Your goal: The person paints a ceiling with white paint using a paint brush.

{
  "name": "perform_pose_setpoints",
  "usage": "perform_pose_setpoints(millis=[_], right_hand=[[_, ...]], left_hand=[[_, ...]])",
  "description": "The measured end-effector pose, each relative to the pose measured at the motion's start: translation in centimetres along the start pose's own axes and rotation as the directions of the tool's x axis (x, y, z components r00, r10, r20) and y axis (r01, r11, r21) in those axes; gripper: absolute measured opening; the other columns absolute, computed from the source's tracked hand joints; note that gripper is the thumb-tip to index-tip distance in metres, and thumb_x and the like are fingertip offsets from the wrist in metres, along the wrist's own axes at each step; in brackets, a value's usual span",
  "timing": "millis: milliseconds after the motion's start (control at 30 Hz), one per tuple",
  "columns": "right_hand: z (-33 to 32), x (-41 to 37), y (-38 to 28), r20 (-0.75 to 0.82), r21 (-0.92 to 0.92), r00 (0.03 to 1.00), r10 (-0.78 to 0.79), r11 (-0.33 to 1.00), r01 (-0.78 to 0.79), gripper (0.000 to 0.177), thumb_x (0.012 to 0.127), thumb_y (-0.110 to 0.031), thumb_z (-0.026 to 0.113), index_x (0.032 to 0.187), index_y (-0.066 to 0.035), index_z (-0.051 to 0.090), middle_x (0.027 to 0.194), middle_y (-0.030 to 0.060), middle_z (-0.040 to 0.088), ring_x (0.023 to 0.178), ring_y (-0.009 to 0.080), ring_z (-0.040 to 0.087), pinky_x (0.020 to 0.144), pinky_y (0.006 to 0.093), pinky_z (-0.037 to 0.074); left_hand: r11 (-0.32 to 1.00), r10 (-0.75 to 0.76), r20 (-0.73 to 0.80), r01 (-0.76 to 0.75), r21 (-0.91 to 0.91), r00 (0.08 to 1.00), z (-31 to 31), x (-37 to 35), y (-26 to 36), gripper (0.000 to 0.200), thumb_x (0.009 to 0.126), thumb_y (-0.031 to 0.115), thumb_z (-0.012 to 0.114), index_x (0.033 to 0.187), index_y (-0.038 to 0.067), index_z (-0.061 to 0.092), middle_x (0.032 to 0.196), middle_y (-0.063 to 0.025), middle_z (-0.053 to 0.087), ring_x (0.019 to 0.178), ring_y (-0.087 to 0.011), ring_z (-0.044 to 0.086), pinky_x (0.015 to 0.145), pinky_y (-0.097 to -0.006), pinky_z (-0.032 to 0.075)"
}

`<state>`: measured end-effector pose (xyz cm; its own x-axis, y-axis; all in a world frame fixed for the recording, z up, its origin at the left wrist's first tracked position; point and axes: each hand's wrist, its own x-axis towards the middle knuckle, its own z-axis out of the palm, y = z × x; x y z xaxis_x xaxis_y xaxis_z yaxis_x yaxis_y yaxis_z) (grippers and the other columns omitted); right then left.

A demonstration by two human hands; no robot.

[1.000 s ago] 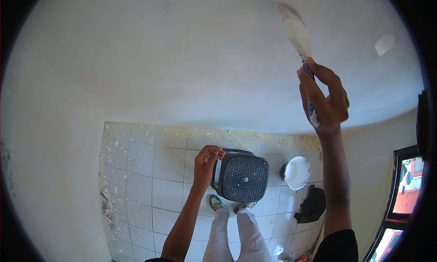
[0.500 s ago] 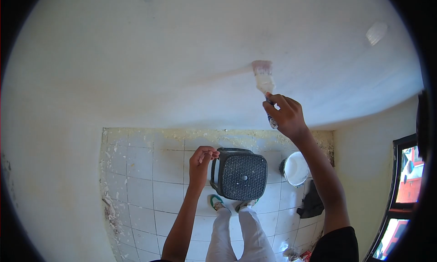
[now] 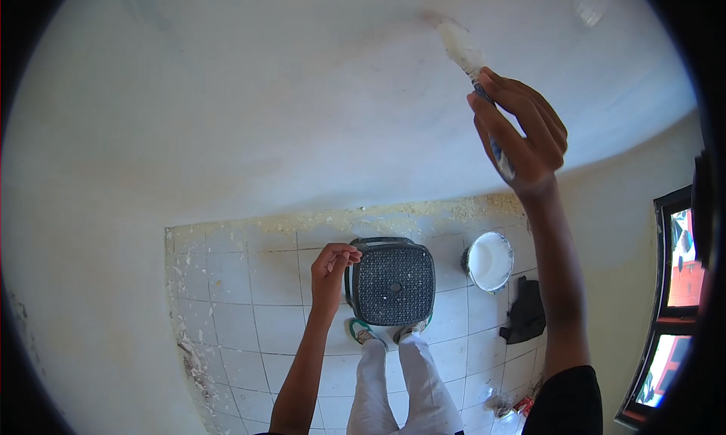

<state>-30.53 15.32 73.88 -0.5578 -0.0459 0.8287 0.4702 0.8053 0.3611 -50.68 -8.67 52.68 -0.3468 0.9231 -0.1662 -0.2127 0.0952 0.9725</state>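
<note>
A paintbrush (image 3: 461, 48) is gripped by its handle in my right hand (image 3: 525, 125), with the bristles against the whitish wall (image 3: 265, 95) high in view. My fingers lie along the handle, which is speckled with paint. Lower down, my left hand (image 3: 333, 265) hangs with curled fingers beside a dark woven-top stool (image 3: 395, 284); its thumb and fingertips come together, and whatever they might hold does not show.
On the tiled floor (image 3: 280, 284) a white-coated bucket (image 3: 490, 261) stands right of the stool. Behind it lies a dark cloth (image 3: 524, 314). Paint flakes litter the floor's left edge. A dark-framed window (image 3: 673, 299) is at the right.
My right hand has moved up the wall and a little right with the paintbrush, and the brush now tilts more. My left hand has barely moved.
</note>
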Motion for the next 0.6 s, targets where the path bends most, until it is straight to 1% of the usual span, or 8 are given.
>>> perform_pose_setpoints(millis=[100,167,267,367,400,500,567,600], right_hand=[[0.0,-0.5,-0.9,-0.047,0.025,0.999,-0.016,1.000,0.018,0.010,0.076,-0.005,0.078,0.083,-0.006,0.070,0.085,0.0090,0.071,0.087,0.0229,0.074,0.070,0.0336,0.063],[2.2,-2.8,-1.4,0.011,0.143,1.000,-0.017,0.990,0.015,0.011,0.077,-0.003,0.076,0.080,-0.006,0.066,0.082,0.0071,0.066,0.082,0.0195,0.073,0.068,0.0315,0.062],[5.1,-7.0,-2.1,0.113,0.120,0.989,-0.099,0.989,0.085,0.016,0.079,0.003,0.072,0.080,-0.005,0.059,0.083,0.0056,0.060,0.078,0.0156,0.070,0.067,0.0266,0.059],[5.6,-8.7,-2.3,0.116,0.185,0.990,-0.084,0.981,0.062,0.017,0.078,0.004,0.072,0.080,-0.005,0.058,0.083,0.0057,0.059,0.075,0.0153,0.069,0.063,0.0254,0.057],[5.6,-9.6,-2.4,0.178,0.201,0.980,-0.085,0.978,0.048,0.018,0.077,0.002,0.072,0.079,-0.005,0.056,0.084,0.0066,0.060,0.072,0.0151,0.067,0.062,0.0260,0.055],[6.0,-12.0,-2.3,0.220,0.234,0.970,-0.102,0.971,0.049,0.017,0.075,-0.002,0.071,0.080,-0.005,0.055,0.086,0.0074,0.062,0.068,0.0155,0.066,0.063,0.0277,0.055],[6.4,-13.6,-2.3,0.226,0.244,0.968,-0.112,0.968,0.055,0.015,0.074,-0.009,0.068,0.080,-0.006,0.055,0.090,0.0091,0.064,0.070,0.0168,0.066,0.063,0.0294,0.055],[6.5,-14.3,-2.6,0.292,0.282,0.949,-0.117,0.959,0.032,0.015,0.074,-0.011,0.068,0.079,-0.007,0.054,0.091,0.0100,0.064,0.070,0.0177,0.066,0.063,0.0298,0.054]], left_hand=[[1.000,-0.008,0.031,0.008,-0.002,0.999,1.4,0.0,-0.7,0.014,0.103,0.009,0.051,0.104,0.002,0.063,0.096,-0.0078,0.069,0.091,-0.0150,0.065,0.083,-0.0296,0.051],[1.000,-0.006,0.038,0.006,-0.001,0.999,2.2,0.1,-0.9,0.014,0.103,0.009,0.051,0.104,0.002,0.063,0.096,-0.0083,0.069,0.091,-0.0153,0.065,0.084,-0.0300,0.051],[1.000,-0.019,0.039,0.020,-0.003,0.999,3.2,0.0,-1.6,0.014,0.103,0.008,0.051,0.104,0.001,0.063,0.096,-0.0090,0.069,0.091,-0.0158,0.065,0.085,-0.0306,0.051],[0.999,-0.043,0.029,0.043,0.001,0.999,4.1,-0.3,-2.0,0.014,0.102,0.008,0.051,0.104,0.001,0.063,0.096,-0.0093,0.069,0.091,-0.0160,0.065,0.085,-0.0308,0.051],[0.999,-0.051,0.029,0.051,0.004,0.998,4.5,-0.3,-2.0,0.014,0.102,0.008,0.051,0.104,0.001,0.063,0.096,-0.0093,0.069,0.091,-0.0160,0.065,0.085,-0.0308,0.051],[0.998,-0.065,0.008,0.065,0.020,0.998,5.6,-0.7,-2.3,0.014,0.102,0.011,0.052,0.103,0.002,0.063,0.095,-0.0087,0.069,0.090,-0.0167,0.066,0.085,-0.0315,0.051],[0.998,-0.059,0.008,0.059,0.012,0.998,6.3,-1.0,-2.2,0.014,0.102,0.010,0.052,0.103,0.002,0.063,0.095,-0.0087,0.069,0.090,-0.0167,0.066,0.085,-0.0314,0.051],[0.998,-0.058,0.010,0.058,0.003,0.998,6.6,-1.1,-2.1,0.014,0.102,0.010,0.052,0.103,0.002,0.063,0.095,-0.0088,0.069,0.090,-0.0167,0.066,0.085,-0.0312,0.051]])
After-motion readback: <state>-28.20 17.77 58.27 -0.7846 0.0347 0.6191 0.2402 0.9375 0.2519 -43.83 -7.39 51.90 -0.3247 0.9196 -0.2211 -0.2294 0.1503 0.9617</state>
